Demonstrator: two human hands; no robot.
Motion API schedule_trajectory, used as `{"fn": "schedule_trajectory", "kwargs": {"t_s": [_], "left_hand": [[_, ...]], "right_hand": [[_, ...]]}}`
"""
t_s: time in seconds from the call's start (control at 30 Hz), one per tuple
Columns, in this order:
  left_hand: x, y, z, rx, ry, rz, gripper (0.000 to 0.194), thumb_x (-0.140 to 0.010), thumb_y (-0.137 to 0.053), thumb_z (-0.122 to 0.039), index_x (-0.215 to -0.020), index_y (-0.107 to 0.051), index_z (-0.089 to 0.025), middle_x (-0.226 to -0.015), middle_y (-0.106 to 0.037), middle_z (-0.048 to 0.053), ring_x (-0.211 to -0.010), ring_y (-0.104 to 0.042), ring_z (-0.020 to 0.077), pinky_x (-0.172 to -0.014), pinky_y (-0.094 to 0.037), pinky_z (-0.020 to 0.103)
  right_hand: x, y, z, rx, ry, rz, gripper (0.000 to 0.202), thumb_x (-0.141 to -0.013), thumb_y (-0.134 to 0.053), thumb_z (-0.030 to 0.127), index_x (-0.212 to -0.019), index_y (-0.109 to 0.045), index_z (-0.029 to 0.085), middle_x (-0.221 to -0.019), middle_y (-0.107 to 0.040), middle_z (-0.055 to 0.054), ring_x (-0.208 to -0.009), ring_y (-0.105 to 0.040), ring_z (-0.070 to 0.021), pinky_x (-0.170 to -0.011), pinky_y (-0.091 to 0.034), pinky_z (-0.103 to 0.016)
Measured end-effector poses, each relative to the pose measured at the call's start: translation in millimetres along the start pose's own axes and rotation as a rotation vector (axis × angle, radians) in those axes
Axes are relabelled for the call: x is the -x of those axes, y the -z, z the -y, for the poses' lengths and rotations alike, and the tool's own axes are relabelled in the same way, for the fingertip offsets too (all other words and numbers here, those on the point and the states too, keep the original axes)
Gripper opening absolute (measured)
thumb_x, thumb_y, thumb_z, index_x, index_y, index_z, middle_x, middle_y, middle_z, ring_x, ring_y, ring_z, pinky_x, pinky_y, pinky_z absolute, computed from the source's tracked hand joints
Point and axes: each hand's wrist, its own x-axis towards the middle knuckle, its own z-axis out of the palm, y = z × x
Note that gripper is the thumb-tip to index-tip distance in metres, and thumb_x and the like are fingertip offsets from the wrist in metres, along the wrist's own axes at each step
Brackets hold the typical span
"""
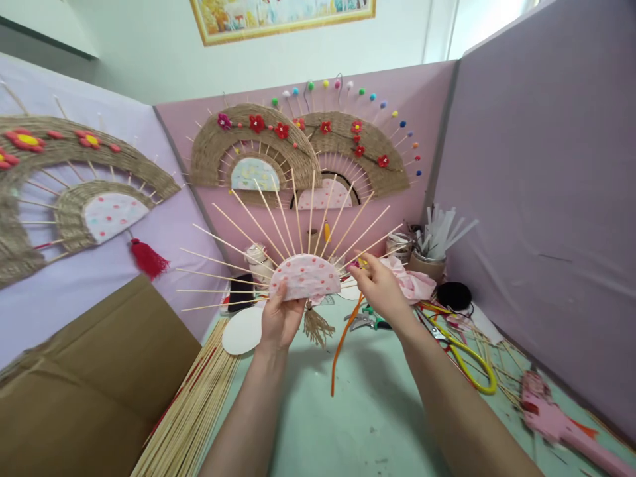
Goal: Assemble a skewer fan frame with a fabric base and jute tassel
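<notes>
Pink and lilac partition walls [521,172] enclose a green counter [368,411]; finished woven fans [303,149] hang on the back wall, a cardboard sheet [94,384] leans at the left, and a bundle of sticks [199,411] lies beside it. Held upright above the counter is the fan frame [304,277], a spotted half-disc with its flat edge down and bare sticks radiating up and outward. The left hand [281,318] pinches the half-disc at its lower left edge, grip clenched on the frame from below. The right hand [380,286] is at the frame's right side, fingers closed around the lowest right-hand sticks, which run toward upper right. Both hands touch the frame. A jute tuft [318,326] hangs beneath it. Yellow scissors [467,361] and a pink glue gun [556,417] lie to the right. No writing is legible.
</notes>
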Motion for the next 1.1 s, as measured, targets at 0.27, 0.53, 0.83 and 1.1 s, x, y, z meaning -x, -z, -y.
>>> {"fn": "schedule_trajectory", "kwargs": {"t_s": [0.27,0.53,0.83,1.1], "left_hand": [[-10.9,3.0,-10.5,0.074,-0.146,-0.142,0.032,-0.098,-0.046,-0.013,-0.126,-0.06,-0.015,-0.112,-0.075,0.011,-0.109,-0.069,0.0181,-0.105,-0.049,0.035],[-14.7,7.1,-21.5,0.168,-0.169,-0.219,0.031,-0.098,-0.047,-0.015,-0.125,-0.061,-0.016,-0.111,-0.075,0.011,-0.107,-0.07,0.0176,-0.102,-0.051,0.035],[-3.0,-6.8,-34.5,0.189,-0.184,-0.172,0.032,-0.1,-0.044,-0.019,-0.127,-0.061,-0.019,-0.112,-0.075,0.01,-0.108,-0.07,0.0179,-0.099,-0.053,0.033],[5.5,-19.5,-28.1,0.201,-0.058,-0.219,0.034,-0.102,-0.041,-0.022,-0.13,-0.059,-0.02,-0.105,-0.077,0.008,-0.099,-0.073,0.0171,-0.094,-0.056,0.032]], "right_hand": [[1.7,32.0,23.1,-0.105,0.095,-0.15,0.02,-0.078,-0.065,0.035,-0.064,-0.059,0.021,-0.047,-0.047,0.006,-0.043,-0.038,-0.0107,-0.043,-0.024,-0.025],[9.4,56.6,83.7,-0.535,0.298,-0.263,0.056,-0.086,-0.056,0.057,-0.051,-0.029,0.022,-0.047,-0.019,0.009,-0.041,-0.02,-0.0083,-0.044,-0.021,-0.027],[-7.0,-7.7,14.4,-0.314,-0.168,0.376,0.026,-0.058,-0.087,0.035,-0.064,-0.068,0.018,-0.059,-0.061,0.003,-0.054,-0.051,-0.0115,-0.051,-0.035,-0.025],[0.0,-23.6,15.3,-0.674,-0.201,0.366,0.036,-0.061,-0.082,0.042,-0.092,-0.071,0.028,-0.1,-0.07,-0.003,-0.087,-0.064,-0.0187,-0.077,-0.05,-0.034]]}}
